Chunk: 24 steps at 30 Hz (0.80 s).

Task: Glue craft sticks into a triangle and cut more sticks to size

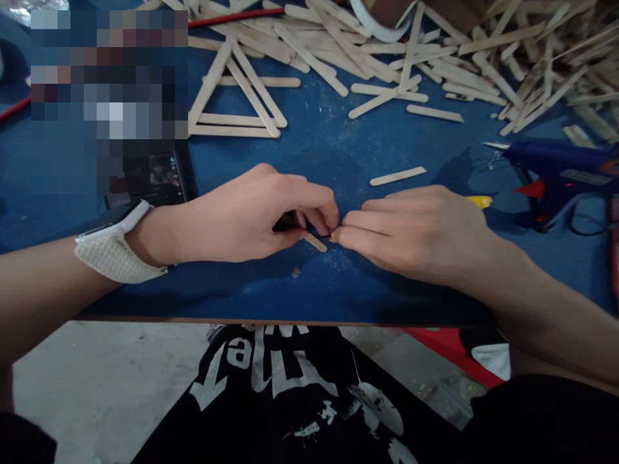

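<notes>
Near the table's front edge, my left hand [264,212] has its thumb and fingers curled together over a short wooden craft stick [317,243], whose rounded end pokes out below the fingertips. My right hand [416,232] meets it from the right, fingers pressed together. What lies between the right fingertips is mostly hidden. Beyond the right hand shows a yellow piece [480,202] of something; I cannot tell whether the hand touches it. One cut craft stick [398,176], slanted at one end, lies just past my right knuckles.
A blue hot glue gun [563,171] with a cord rests at the right. Loose craft sticks [329,48] are heaped along the back. Sticks form a triangle shape [232,132] at the back left. A dark phone-like object [155,177] lies behind my left wrist.
</notes>
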Tool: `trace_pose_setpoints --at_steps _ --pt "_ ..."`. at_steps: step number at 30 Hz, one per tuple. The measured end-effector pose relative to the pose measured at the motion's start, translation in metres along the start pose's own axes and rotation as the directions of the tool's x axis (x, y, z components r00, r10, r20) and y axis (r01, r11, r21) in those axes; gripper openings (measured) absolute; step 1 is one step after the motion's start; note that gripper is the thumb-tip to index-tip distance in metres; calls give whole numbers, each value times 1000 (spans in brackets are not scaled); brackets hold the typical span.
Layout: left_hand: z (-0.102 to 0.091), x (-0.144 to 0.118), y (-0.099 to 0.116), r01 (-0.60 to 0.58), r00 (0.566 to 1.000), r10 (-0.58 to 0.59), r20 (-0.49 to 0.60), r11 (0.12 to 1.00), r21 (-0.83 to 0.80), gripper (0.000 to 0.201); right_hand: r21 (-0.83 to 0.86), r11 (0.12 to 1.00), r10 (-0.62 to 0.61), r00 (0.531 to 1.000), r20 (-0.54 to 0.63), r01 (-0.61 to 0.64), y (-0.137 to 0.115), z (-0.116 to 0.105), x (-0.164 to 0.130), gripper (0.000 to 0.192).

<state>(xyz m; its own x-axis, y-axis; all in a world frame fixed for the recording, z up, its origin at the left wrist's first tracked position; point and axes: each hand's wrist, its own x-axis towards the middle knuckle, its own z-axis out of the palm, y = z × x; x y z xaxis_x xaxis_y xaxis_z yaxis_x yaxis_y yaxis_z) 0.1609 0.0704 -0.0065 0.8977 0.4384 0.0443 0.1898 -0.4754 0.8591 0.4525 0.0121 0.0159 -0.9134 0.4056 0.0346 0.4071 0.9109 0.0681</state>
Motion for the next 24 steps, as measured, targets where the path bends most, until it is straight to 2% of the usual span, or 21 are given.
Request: trace_pose_setpoints --at_steps 6,14,24 --pt "0 1 -1 -21 1000 21 3 1000 -6 35 17 999 34 984 -175 -32 3 13 -1 24" --pt "0 0 -1 10 1000 -10 -4 1000 8 31 -52 995 74 986 -148 -83 -10 12 5 28" --pt "0 0 0 19 1000 -19 -2 1000 2 30 -27 999 41 988 -147 -46 -8 10 4 29"
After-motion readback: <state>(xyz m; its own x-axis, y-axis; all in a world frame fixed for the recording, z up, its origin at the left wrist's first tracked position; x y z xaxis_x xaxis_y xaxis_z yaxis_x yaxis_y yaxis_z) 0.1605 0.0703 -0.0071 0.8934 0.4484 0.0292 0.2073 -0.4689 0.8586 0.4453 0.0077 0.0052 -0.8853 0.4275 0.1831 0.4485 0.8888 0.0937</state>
